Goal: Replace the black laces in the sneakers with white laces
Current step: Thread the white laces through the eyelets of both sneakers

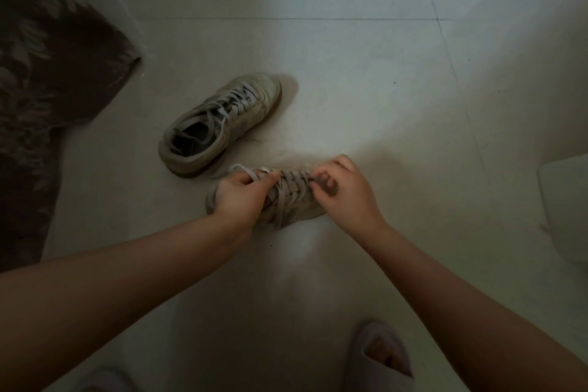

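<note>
Two pale sneakers lie on the tiled floor. The far sneaker [219,124] sits alone, threaded with a light lace whose ends lie loose over its opening. The near sneaker [286,197] lies sideways under both my hands, also threaded with a white lace [294,184]. My left hand [241,197] pinches the lace ends near the shoe's collar. My right hand [340,188] has curled fingers on the lace crossings near the toe. No black lace is visible.
A dark patterned rug [47,99] covers the floor at the left. A white object [566,210] sits at the right edge. My feet in pale slippers [378,356] stand at the bottom of the view.
</note>
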